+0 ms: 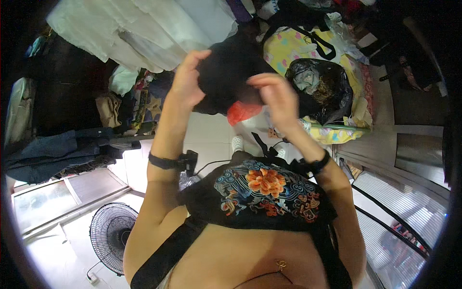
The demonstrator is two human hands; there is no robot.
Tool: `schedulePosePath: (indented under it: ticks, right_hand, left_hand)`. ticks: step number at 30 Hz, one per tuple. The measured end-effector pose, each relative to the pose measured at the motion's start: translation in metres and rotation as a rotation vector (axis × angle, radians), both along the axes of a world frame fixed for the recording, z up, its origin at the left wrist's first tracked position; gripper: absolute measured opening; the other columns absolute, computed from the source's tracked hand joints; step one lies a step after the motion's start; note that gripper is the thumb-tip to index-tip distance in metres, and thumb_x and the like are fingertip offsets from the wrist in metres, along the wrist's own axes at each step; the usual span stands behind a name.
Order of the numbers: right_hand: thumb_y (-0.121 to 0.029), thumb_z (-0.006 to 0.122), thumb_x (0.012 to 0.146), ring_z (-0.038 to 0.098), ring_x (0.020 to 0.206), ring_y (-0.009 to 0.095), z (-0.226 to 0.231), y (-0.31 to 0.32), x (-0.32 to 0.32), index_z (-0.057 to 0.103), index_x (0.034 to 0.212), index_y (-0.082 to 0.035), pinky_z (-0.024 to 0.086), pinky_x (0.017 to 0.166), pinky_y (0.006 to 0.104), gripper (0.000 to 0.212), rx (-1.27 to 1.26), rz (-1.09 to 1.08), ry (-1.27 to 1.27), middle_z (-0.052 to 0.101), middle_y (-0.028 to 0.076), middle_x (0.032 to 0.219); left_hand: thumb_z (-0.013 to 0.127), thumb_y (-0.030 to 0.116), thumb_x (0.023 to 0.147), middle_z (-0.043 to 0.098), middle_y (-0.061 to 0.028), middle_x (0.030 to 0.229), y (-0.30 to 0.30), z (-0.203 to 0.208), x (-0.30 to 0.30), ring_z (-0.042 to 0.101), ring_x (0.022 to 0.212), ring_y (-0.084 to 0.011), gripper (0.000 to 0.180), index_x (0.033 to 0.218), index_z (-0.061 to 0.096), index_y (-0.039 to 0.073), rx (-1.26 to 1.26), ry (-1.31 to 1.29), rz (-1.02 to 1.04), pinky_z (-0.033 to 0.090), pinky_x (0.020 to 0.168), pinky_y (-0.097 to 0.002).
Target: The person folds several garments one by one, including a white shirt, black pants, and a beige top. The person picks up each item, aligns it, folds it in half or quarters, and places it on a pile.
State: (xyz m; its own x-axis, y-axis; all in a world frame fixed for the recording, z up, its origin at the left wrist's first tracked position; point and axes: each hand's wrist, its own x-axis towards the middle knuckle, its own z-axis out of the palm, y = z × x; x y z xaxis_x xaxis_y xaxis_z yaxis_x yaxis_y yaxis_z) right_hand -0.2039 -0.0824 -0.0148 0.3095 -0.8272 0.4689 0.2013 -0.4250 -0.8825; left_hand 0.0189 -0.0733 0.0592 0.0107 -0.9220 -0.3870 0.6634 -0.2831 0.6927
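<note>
A dark black cloth item (228,67) is held up in front of me; its exact kind does not show. My left hand (187,79) grips its left edge, with fingertips at the top and the thumb lower down. My right hand (276,94) is at the cloth's right edge, smeared by motion, fingers pointing left over it. Whether those fingers pinch the cloth cannot be made out. Below the cloth, between my hands, hangs a thin red piece (243,112) that looks like plastic or sheer fabric.
White garments (144,29) hang at the far left. To the right, a yellow patterned cloth (281,45) lies under an open black plastic bag (337,103) with crumpled contents. Folded dark jeans (57,149) lie at left, above a black fan (113,236). Straps with small devices circle both wrists.
</note>
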Motion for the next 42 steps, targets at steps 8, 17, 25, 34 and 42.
schedulePosePath:
  ticks: [8, 17, 25, 34, 42]
  right_hand:
    - [-0.024, 0.047, 0.098, 0.053, 0.125, 0.03, -0.064, -0.005, 0.066, 0.048, 0.141, -0.006, 0.038, 0.106, 0.0352, 0.047, 0.451, 0.512, 0.982, 0.057, 0.018, 0.135]
    - [-0.022, 0.052, 0.096, 0.054, 0.124, 0.029, -0.035, 0.039, -0.088, 0.049, 0.139, -0.003, 0.04, 0.104, 0.0349, 0.046, 0.604, 0.246, 0.492, 0.056, 0.018, 0.135]
    - [-0.021, 0.056, 0.095, 0.054, 0.123, 0.028, 0.001, -0.019, 0.001, 0.05, 0.137, -0.001, 0.042, 0.103, 0.0346, 0.046, 0.542, 0.141, 0.385, 0.056, 0.017, 0.136]
    - [-0.013, 0.062, 0.092, 0.061, 0.112, 0.028, -0.011, 0.044, -0.072, 0.054, 0.131, -0.002, 0.047, 0.098, 0.0385, 0.041, 0.325, 0.065, 0.445, 0.063, 0.013, 0.124]
    - [-0.014, 0.062, 0.091, 0.062, 0.11, 0.027, -0.017, -0.048, 0.026, 0.055, 0.129, -0.004, 0.05, 0.094, 0.0396, 0.04, 0.518, 0.139, 0.333, 0.064, 0.012, 0.122]
  left_hand:
    - [0.05, 0.029, 0.087, 0.069, -0.017, 0.112, 0.0, -0.004, -0.035, 0.067, 0.1, -0.0307, 0.047, 0.116, 0.063, -0.005, -0.08, 0.059, -0.245, 0.051, 0.095, -0.0427]
    - [0.057, 0.065, 0.087, 0.053, -0.024, 0.06, 0.039, 0.017, -0.055, 0.055, 0.062, -0.0221, 0.081, 0.075, 0.061, -0.016, -0.418, -0.987, -1.171, 0.042, 0.055, -0.0442]
    - [0.06, 0.043, 0.095, 0.059, -0.0237, 0.098, -0.006, -0.058, -0.025, 0.059, 0.09, -0.0296, 0.055, 0.091, 0.061, -0.012, -0.332, -1.159, 0.162, 0.047, 0.081, -0.0383]
    - [0.051, 0.05, 0.097, 0.061, -0.032, 0.106, 0.032, 0.011, -0.078, 0.061, 0.102, -0.0409, 0.061, 0.103, 0.063, -0.01, -0.611, -1.176, -0.936, 0.047, 0.093, -0.041]
    - [0.059, 0.033, 0.097, 0.064, -0.0222, 0.108, 0.006, -0.025, -0.065, 0.06, 0.107, -0.0326, 0.044, 0.12, 0.057, -0.005, -0.403, -1.357, -0.263, 0.044, 0.098, -0.0376]
